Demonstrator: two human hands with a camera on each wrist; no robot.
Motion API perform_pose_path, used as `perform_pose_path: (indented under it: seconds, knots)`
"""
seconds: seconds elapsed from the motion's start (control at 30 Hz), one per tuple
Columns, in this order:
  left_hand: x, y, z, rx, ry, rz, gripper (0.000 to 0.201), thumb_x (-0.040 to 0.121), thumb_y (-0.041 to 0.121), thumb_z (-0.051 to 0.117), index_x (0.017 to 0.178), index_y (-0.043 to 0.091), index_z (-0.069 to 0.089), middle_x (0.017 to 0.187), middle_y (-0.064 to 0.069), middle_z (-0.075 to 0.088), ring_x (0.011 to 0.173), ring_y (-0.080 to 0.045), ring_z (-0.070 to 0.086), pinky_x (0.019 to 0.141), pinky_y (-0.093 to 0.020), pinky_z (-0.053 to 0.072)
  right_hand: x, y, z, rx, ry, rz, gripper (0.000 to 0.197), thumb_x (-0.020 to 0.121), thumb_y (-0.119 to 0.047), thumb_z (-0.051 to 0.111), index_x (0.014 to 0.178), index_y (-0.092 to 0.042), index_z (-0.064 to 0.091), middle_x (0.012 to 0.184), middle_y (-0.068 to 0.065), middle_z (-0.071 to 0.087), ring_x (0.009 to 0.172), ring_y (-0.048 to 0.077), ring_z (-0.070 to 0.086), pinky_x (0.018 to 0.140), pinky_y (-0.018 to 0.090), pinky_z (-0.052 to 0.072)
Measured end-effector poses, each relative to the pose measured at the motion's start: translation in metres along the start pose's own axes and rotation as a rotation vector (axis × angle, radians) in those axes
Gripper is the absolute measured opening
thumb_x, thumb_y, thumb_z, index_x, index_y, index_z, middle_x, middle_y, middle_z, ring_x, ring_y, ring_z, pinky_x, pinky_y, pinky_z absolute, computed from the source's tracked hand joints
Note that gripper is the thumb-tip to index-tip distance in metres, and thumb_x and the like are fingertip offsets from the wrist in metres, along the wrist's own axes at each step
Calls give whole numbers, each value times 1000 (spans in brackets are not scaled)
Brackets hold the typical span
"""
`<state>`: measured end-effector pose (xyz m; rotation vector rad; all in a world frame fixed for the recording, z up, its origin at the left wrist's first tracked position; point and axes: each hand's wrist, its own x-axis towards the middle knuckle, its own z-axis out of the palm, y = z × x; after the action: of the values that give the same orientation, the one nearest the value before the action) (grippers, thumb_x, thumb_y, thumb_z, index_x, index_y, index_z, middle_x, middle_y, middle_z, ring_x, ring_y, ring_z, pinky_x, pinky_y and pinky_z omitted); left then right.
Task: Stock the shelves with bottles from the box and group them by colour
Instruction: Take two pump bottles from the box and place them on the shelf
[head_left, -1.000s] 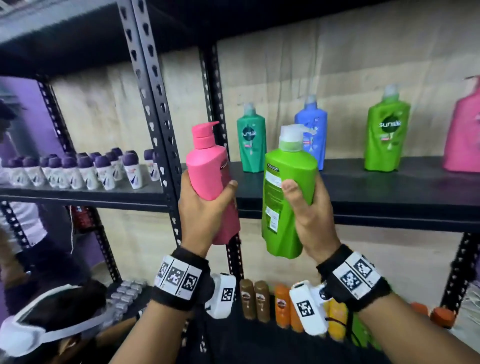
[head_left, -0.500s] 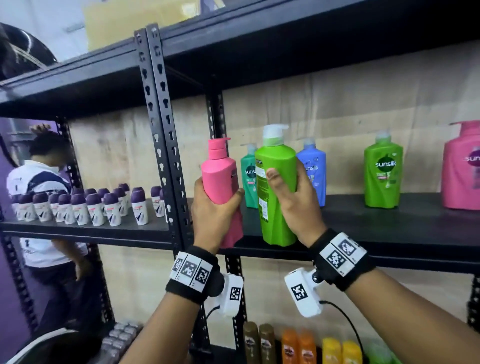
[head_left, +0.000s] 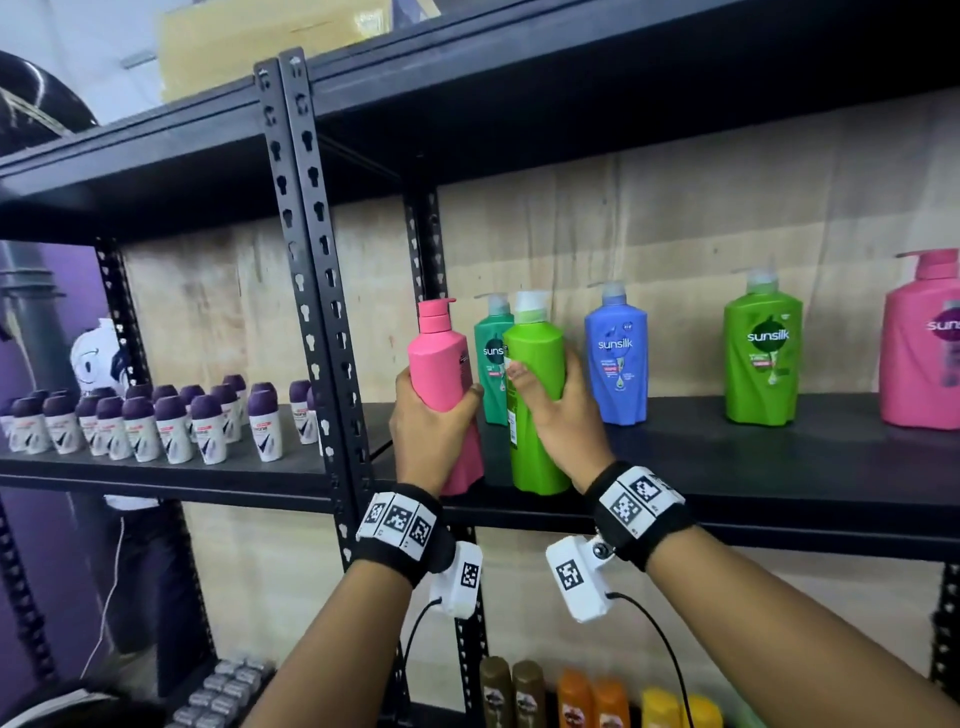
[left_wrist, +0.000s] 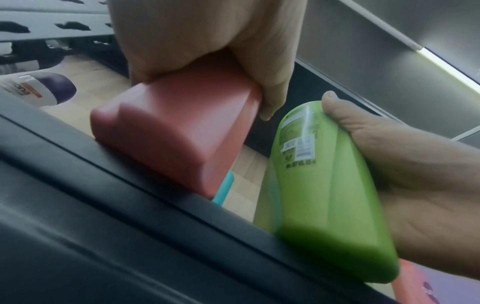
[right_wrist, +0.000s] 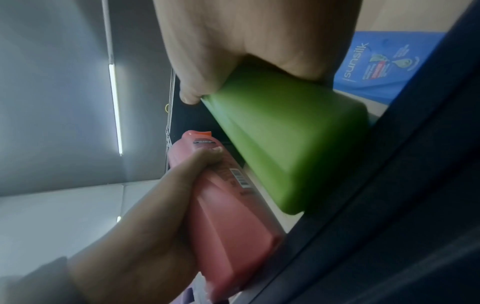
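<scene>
Two bottles in hand, both at the front lip of the black shelf (head_left: 727, 467). Left hand (head_left: 431, 431) wrapped tight round a pink pump bottle (head_left: 441, 374), fingers curled about its middle; right hand (head_left: 561, 415) wrapped the same way round a light green pump bottle (head_left: 535, 395). Both bottoms down at the shelf's front edge, near touching it or just on it; hard to tell which from the wrist views. Neither one let go yet. Already standing further back on the shelf: a dark green Sunsilk bottle (head_left: 491, 364) right behind the two held ones, a blue Sunsilk bottle (head_left: 617, 353) just right of those, then a light green Sunsilk bottle (head_left: 762, 358) well off to the right, and a big pink Sunsilk bottle (head_left: 922, 343) at the far right end. So only partly done, probably: colours on the shelf are mixed, pink far from pink, green far from green. Still to do: set these two down beside their matching colours. Box not in view, so no telling how many bottles are left.
</scene>
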<state>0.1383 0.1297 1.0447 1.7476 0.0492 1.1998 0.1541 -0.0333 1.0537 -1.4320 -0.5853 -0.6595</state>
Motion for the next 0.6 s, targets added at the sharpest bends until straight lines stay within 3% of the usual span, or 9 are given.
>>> perform_pose_path:
  seconds: [0.1, 0.2, 0.3, 0.37, 0.47, 0.6]
  knots:
    - [9, -5, 6, 34, -16, -4, 60, 67, 57, 79, 112, 28, 50, 90, 12, 63, 80, -6, 63, 63, -24, 45, 8, 8, 5, -5, -1, -1, 57, 89, -50, 71, 137, -28, 50, 110, -19, 66, 95, -12, 63, 75, 3, 45]
    - [17, -10, 12, 53, -38, -10, 61, 67, 59, 76, 112, 28, 49, 92, 9, 64, 80, -11, 63, 64, -25, 45, 17, 13, 11, -20, -19, 44, 58, 88, -53, 72, 137, -36, 47, 109, -21, 66, 91, -15, 62, 71, 2, 45]
    - [25, -13, 16, 69, -76, -21, 63, 67, 60, 74, 114, 28, 47, 92, 10, 63, 78, -2, 60, 58, -18, 42, 25, 19, 15, 12, -35, 120, 61, 84, -54, 75, 136, -43, 45, 113, -16, 69, 97, 0, 68, 85, 25, 57]
    - [32, -16, 18, 85, -105, -43, 64, 68, 60, 74, 115, 28, 46, 91, 11, 62, 77, -1, 59, 57, -18, 41, 31, 22, 20, 4, -25, 139, 63, 83, -51, 77, 138, -40, 46, 119, -8, 68, 106, 11, 67, 95, 39, 56]
    - [38, -20, 20, 108, -148, -97, 66, 70, 61, 74, 119, 29, 43, 89, 14, 58, 75, 0, 55, 56, -17, 38, 40, 25, 27, -66, -15, 163, 70, 84, -46, 77, 143, -31, 45, 130, 9, 59, 118, 24, 61, 104, 44, 50]
    - [43, -21, 22, 130, -172, -125, 70, 72, 59, 75, 126, 26, 43, 99, 2, 62, 82, -20, 60, 70, -27, 43, 45, 22, 32, -154, -29, 207, 79, 85, -46, 75, 150, -23, 37, 137, 13, 51, 125, 28, 55, 109, 45, 44]
